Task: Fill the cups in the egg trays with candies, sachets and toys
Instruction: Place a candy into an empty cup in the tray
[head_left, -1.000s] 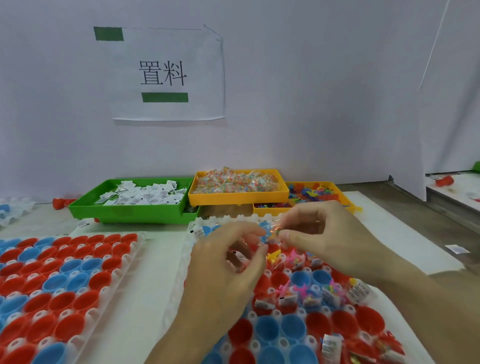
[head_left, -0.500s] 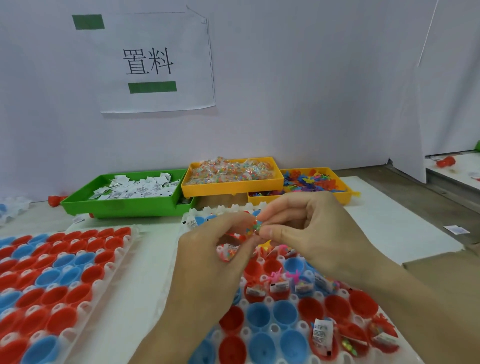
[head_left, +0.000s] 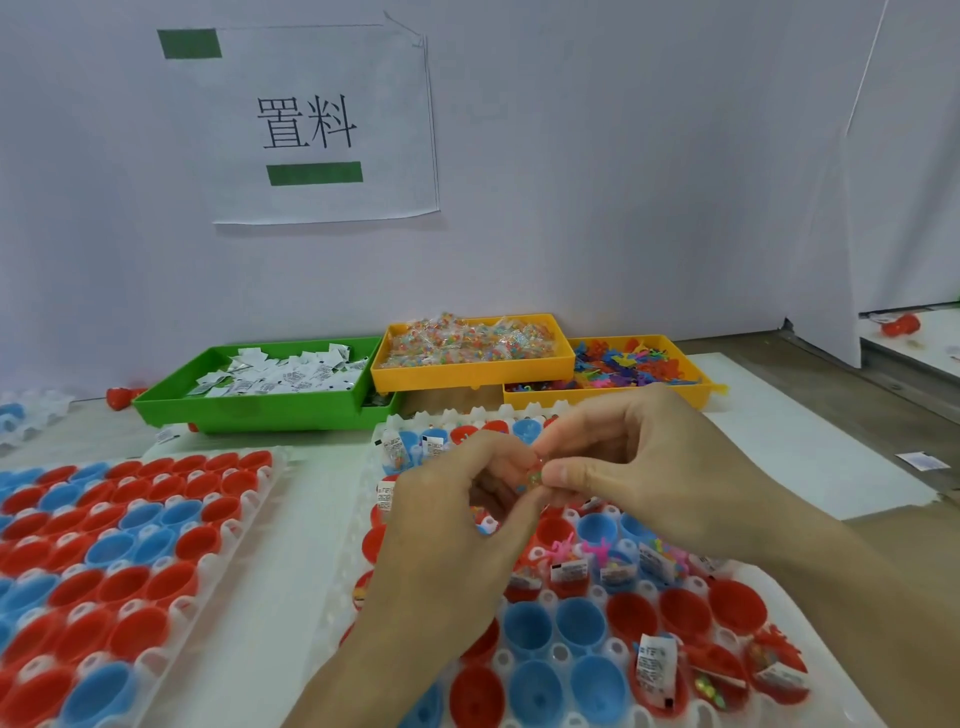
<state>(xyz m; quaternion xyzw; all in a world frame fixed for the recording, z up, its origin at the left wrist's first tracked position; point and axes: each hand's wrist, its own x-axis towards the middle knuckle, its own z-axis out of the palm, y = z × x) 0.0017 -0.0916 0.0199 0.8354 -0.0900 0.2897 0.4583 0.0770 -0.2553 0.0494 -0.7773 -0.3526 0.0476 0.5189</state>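
My left hand (head_left: 447, 545) and my right hand (head_left: 644, 467) meet above the middle egg tray (head_left: 561, 652). Their fingertips pinch one small clear candy packet (head_left: 534, 475) with coloured beads inside. The tray below holds red and blue cups; some on its right and far side carry white sachets (head_left: 655, 665), pink toys (head_left: 566, 548) and candies, while several near cups are bare. My left palm hides the cups under it. A second egg tray (head_left: 119, 566) of red and blue cups lies to the left.
Against the white wall stand a green bin of white sachets (head_left: 260, 382), a raised yellow bin of candy packets (head_left: 472, 353) and a yellow bin of coloured toys (head_left: 623, 371). A loose sachet (head_left: 922, 460) lies on the white mat at the right. A paper sign (head_left: 311, 124) hangs on the wall.
Both hands stay joined on the candy packet and have shifted slightly lower and toward me over the tray. The view has tilted a little.
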